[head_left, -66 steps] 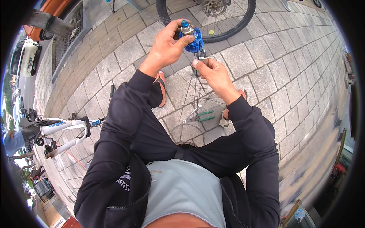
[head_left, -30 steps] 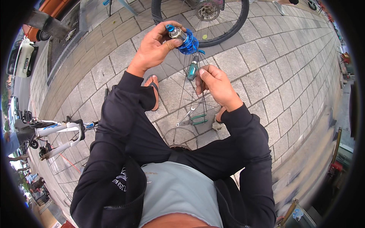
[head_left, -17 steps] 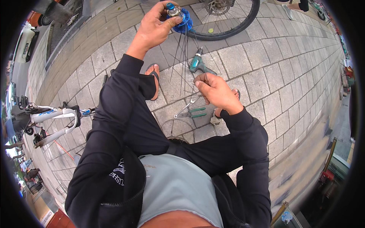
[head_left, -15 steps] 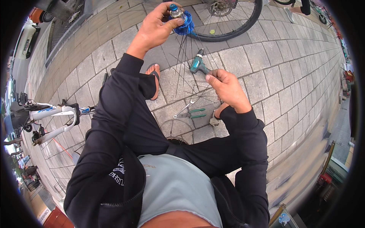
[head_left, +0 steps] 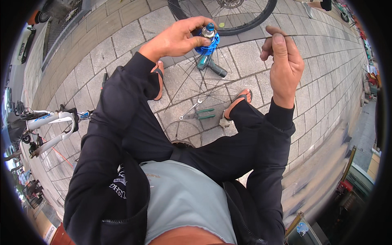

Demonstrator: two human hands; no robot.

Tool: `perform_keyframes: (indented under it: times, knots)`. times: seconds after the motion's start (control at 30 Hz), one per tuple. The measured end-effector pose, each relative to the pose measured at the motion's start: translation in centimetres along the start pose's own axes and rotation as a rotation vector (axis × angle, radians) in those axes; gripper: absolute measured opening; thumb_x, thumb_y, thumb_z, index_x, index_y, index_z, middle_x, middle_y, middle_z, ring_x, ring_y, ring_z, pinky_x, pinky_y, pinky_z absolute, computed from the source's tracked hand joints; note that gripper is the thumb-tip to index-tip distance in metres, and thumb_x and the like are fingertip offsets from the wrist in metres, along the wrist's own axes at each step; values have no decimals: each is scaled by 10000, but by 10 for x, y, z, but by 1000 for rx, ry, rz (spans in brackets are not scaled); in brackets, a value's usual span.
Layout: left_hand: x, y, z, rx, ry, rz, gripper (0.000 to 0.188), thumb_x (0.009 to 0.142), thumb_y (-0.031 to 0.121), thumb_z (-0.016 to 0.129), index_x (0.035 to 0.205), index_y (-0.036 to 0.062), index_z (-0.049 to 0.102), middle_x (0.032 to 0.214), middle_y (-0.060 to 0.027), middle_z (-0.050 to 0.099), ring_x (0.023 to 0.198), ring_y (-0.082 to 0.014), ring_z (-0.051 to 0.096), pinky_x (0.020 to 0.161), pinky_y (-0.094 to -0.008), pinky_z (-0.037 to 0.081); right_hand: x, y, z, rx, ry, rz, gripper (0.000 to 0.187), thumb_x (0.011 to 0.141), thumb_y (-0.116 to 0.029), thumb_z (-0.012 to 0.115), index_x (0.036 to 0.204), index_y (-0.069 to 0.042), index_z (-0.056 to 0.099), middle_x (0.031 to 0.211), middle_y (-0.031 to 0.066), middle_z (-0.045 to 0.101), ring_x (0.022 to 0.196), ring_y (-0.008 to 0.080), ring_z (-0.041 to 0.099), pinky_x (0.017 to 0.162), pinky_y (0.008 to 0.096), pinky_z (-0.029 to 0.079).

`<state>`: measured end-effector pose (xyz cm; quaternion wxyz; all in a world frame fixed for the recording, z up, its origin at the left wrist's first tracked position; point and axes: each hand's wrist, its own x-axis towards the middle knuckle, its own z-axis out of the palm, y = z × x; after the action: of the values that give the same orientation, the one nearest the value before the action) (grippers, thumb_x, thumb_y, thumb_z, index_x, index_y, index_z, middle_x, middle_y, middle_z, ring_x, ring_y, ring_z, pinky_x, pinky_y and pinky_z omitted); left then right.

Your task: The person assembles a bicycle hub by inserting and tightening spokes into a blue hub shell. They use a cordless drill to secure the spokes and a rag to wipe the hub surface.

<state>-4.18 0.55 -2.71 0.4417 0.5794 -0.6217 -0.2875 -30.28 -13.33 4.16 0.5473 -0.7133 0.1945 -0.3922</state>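
My left hand (head_left: pixel 179 38) grips a blue bicycle hub (head_left: pixel 209 45) by its upper end, thumb and fingers closed around the metal axle part. Thin dark spokes (head_left: pixel 190 79) hang from the hub and spread down over the paving. Off to the right, my right hand (head_left: pixel 286 61) is raised, thumb and fingertips pinched on a thin dark spoke that stretches toward the hub. Beneath the hub lies a teal and black cordless drill (head_left: pixel 215 68), partly hidden by spokes. Between my feet are a combination wrench (head_left: pixel 190 109) and green-handled pliers (head_left: pixel 204 114).
A mounted bicycle wheel (head_left: pixel 241 29) with a black tyre stands beyond the hub. A white bicycle frame (head_left: pixel 53 122) is at the left. More loose spokes lie on the grey paving (head_left: pixel 318 94). Part of a rim (head_left: pixel 183 143) shows between my legs.
My right hand has moved up and to the right, away from beside the drill. The left hand and hub sit slightly lower and farther right in view, still held.
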Motion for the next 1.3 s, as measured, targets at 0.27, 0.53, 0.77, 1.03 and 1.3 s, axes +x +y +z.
perform_keyframes:
  times: [0.27,0.53,0.77,1.03,1.3]
  knots:
    - [-4,24,23,-101,-160,-45,458,951,74,773,1384,29,631,1243,-68,722,1185,-180,658,1064,-359,513,3,-1,22,-271,-117,-103,187,1040,-162,668,1103,-9,756,813,103,686,684,165,619,654,309,500]
    - [-2,24,21,-255,-142,-97,472,989,123,768,1415,10,600,1331,-80,686,1229,-191,644,1081,-364,515,-15,14,18,-572,-233,-209,169,1001,-184,682,1029,-34,756,880,125,709,767,339,694,677,405,545]
    - [2,19,5,-336,-110,-46,495,1002,162,767,1428,-3,576,1331,-90,680,1253,-196,635,1075,-368,523,-18,12,10,-319,-302,146,360,970,-288,740,1208,-18,758,1059,169,757,874,263,723,766,361,560]
    - [0,14,-5,-394,-67,-26,492,1012,155,752,1438,-5,566,1334,-105,675,1251,-205,631,1058,-364,529,-20,41,0,-580,-450,65,339,951,-234,663,1188,-3,735,1083,237,738,1021,416,708,905,460,559]
    - [-2,18,-12,-512,38,-35,523,993,195,780,1436,13,570,1321,-92,680,1201,-175,632,1006,-337,537,-33,52,25,-374,-517,242,305,958,-240,707,1157,-8,722,1036,213,731,949,416,711,836,435,563]
